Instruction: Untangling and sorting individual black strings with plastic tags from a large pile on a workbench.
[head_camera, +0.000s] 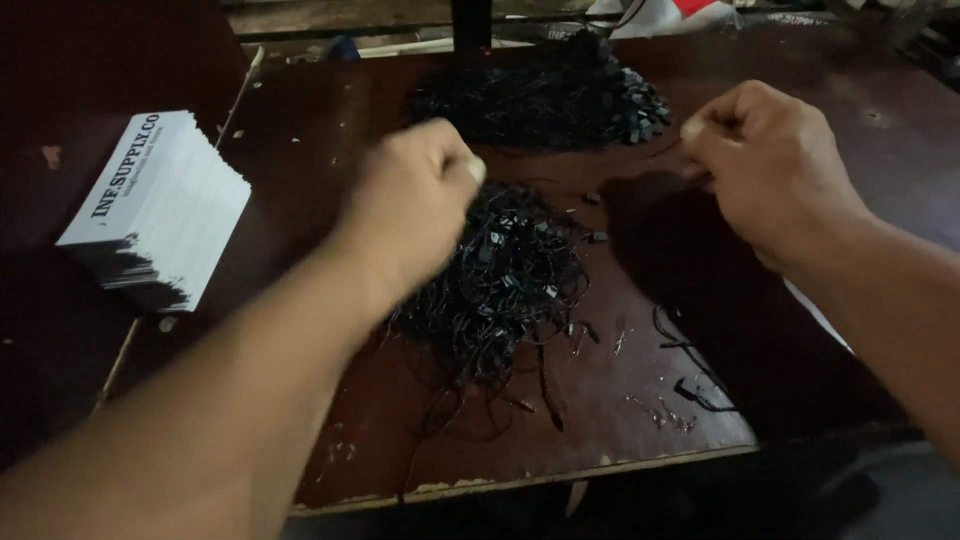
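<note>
My left hand (415, 195) is closed in a fist above a tangled heap of thin black string loops with small plastic locks (510, 280). My right hand (765, 160) is also closed, fingers pinched together, held over the brown table to the right of the heap. A thin black string seems to run from its fingers, but blur hides whether either hand truly grips one. A second, larger pile of black strings (550, 95) lies farther back on the table.
A stack of white cards with black edges (160, 210) sits at the left. The dark brown wooden table (620, 400) has a chipped front edge, with a few loose strings (690, 385) near it. Boards and clutter line the far side.
</note>
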